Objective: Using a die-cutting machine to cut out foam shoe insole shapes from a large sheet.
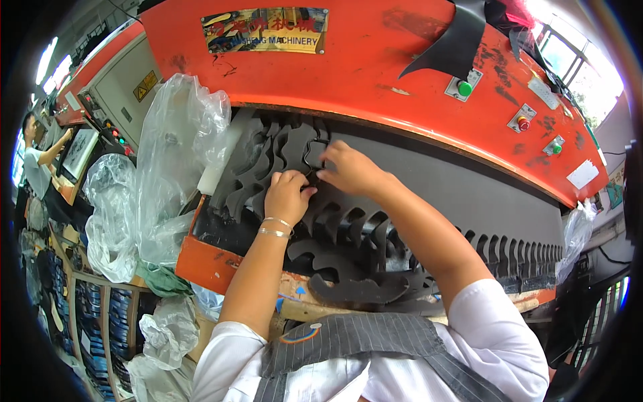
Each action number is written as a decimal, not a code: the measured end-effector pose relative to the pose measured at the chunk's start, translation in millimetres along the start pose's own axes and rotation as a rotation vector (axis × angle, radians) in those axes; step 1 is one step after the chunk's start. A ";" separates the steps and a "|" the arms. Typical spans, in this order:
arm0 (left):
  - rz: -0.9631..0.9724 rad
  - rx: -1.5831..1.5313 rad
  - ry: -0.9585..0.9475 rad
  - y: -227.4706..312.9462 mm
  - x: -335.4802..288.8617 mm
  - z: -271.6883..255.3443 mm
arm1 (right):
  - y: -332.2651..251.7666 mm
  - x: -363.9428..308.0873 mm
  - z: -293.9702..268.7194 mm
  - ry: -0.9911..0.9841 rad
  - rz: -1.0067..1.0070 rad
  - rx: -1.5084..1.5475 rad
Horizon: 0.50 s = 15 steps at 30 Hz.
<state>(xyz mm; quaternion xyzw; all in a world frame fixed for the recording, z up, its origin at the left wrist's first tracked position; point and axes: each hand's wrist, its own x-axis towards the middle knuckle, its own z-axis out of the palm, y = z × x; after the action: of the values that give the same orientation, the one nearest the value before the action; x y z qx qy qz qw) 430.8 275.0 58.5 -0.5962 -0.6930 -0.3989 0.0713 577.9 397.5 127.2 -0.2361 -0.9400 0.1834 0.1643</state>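
A thin dark frame with a wavy left edge, like a cutting die [311, 151], lies on the dark grey sheet [429, 181] at its cut left end. My left hand [288, 196] is closed at the frame's near end, fingers curled and thumb turned inward. From the right, my right hand [351, 167] reaches over the sheet, its fingers bent and pinched at the frame's right side. My fingers hide part of the frame. Left of it lie several wavy cut pieces [271, 151] of the same grey material.
An orange machine body [375, 74] with green buttons [464, 88] and a red button [523, 123] overhangs the back. Curved offcuts [362, 288] lie along the front edge. Clear plastic bags [174, 167] hang at the left. Another person [40, 157] stands at the far left.
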 end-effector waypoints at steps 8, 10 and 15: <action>0.075 0.108 -0.080 -26.6 44.7 -3.4 | 2.1 129.3 33.7 -0.811 0.347 -0.355; -0.039 -0.198 -0.105 -37.3 37.3 25.9 | 45.9 125.9 56.9 -0.811 0.458 -0.191; 0.227 0.109 -0.025 -74.7 -13.0 77.2 | 88.5 69.2 63.1 -0.209 0.249 0.687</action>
<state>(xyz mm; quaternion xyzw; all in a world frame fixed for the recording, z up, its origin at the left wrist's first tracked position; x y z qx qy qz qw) 397.5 316.4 -35.8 -0.6710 -0.6425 -0.3427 0.1398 529.1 488.2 49.8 -0.2599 -0.7995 0.5295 0.1135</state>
